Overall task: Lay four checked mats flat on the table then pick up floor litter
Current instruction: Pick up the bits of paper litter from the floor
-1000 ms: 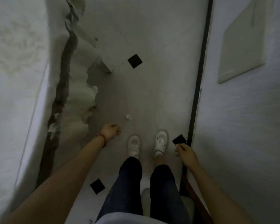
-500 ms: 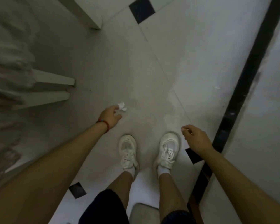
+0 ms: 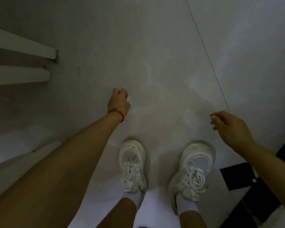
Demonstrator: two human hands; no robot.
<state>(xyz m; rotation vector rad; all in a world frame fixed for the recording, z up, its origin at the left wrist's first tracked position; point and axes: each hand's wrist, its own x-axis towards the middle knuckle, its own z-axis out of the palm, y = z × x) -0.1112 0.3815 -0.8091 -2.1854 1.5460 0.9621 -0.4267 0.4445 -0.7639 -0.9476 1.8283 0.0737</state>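
I look straight down at a pale tiled floor. My left hand, with a red bead bracelet at the wrist, reaches down to the floor in front of my left shoe. Its fingers are curled over a small white crumpled scrap of paper, of which only an edge shows at the fingertips. My right hand hangs above the floor to the right, fingers loosely bent, with a thin pale sliver pinched between thumb and forefinger; what it is I cannot tell. No checked mats or table top are in view.
Two white furniture legs stand at the left. My white shoes are below the hands. A black inset tile and a dark strip along the wall lie at the lower right.
The camera has dropped much closer to the floor. My left hand moved forward from beside the paper scrap to over it and its fingers closed on it. My right hand stayed out to the right.
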